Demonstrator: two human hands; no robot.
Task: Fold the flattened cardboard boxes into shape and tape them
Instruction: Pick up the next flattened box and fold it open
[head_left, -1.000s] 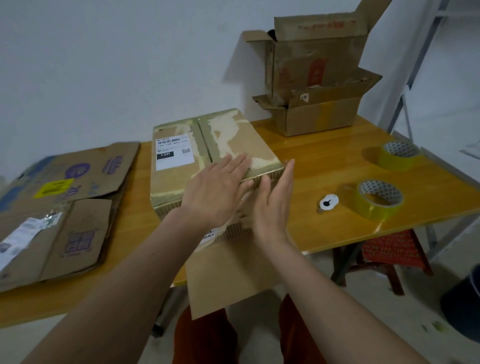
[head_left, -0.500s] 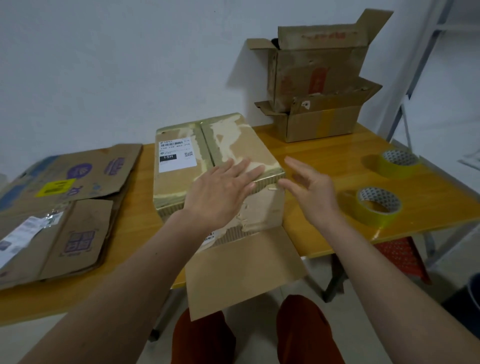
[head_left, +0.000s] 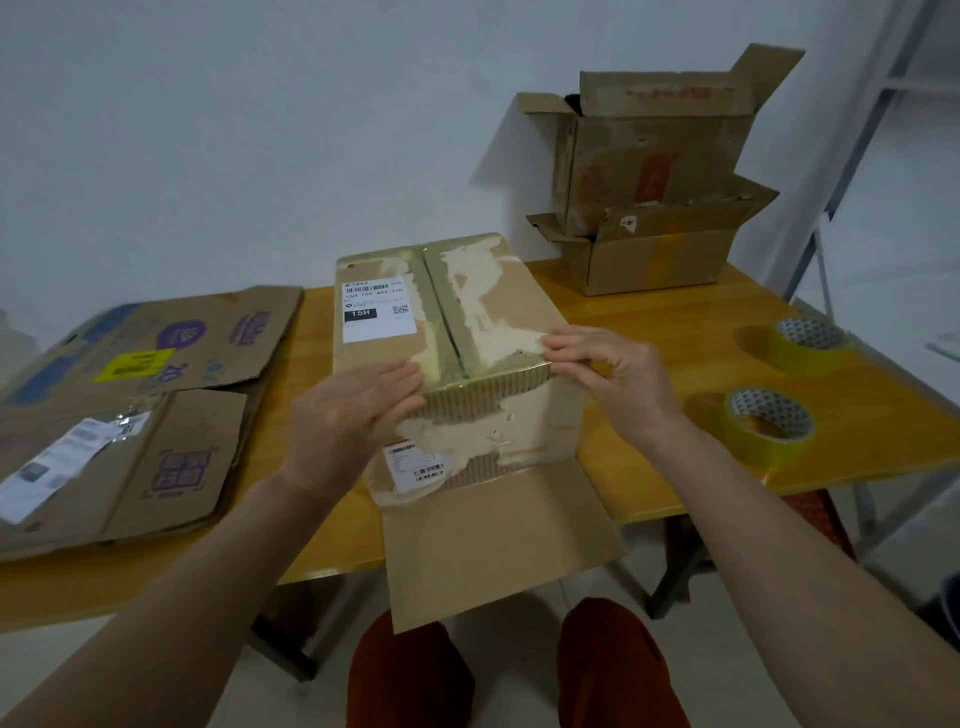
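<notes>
A formed brown cardboard box (head_left: 483, 312) with a white shipping label and torn tape patches stands on the yellow table (head_left: 649, 332). Its lower flap (head_left: 493, 540) hangs open over the table's near edge. My left hand (head_left: 353, 415) presses flat against the box's near left corner. My right hand (head_left: 608, 369) pinches the top near right edge of the box with curled fingers. Two rolls of yellow tape sit to the right, the nearer roll (head_left: 769, 428) and the farther roll (head_left: 810, 343).
Flattened cardboard boxes (head_left: 130, 415) lie stacked on the table's left side. Two open, formed boxes (head_left: 654, 187) are stacked at the back right against the wall. A red stool (head_left: 821, 519) stands under the table's right end. My knees show below the flap.
My right hand moved from hovering beside the box onto its top right near edge and closed on it. My left hand slid down from the box top to the near left corner.
</notes>
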